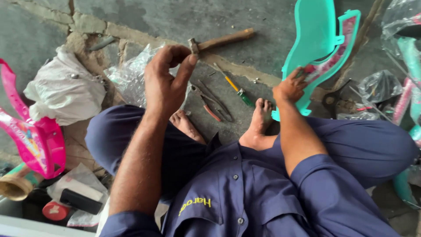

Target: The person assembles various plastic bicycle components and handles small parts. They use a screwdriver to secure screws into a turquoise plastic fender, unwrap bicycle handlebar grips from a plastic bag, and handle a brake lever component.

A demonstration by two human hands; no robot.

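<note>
The person is sitting cross-legged on a rough concrete floor (pixel 245 17), bare feet tucked in front. The left hand (pixel 165 81) is hovering above the floor with fingers curled and thumb pressing toward the fingertips; whether anything small is pinched there cannot be told. The right hand (pixel 289 87) is lying on the near edge of a teal plastic panel (pixel 313 39), fingers bent over it and partly closed on its rim. The panel is leaning on the floor at the upper right, its lower end sitting just beside the right foot (pixel 262 115), with a pink patterned strip running along its outer edge.

Lying around the hands: a hammer (pixel 221 41) with a wooden handle just beyond the left hand, its head close to the fingertips; a screwdriver (pixel 234 86) with a yellow and green handle between the two hands; a pair of pliers (pixel 212 103) with red grips just beside the left foot (pixel 186 125). A crumpled clear plastic bag (pixel 127 74) is sitting under and left of the left hand, and a white bag (pixel 66 90) is lying farther left.

A pink plastic part (pixel 33 136) is crowding the left edge, with a cardboard tube (pixel 17 184) and a red cap (pixel 55 210) below it. Wrapped teal parts (pixel 410 66) are filling the right edge. Open floor is remaining mainly along the top, beyond the hammer; the strip between the feet is occupied by tools.
</note>
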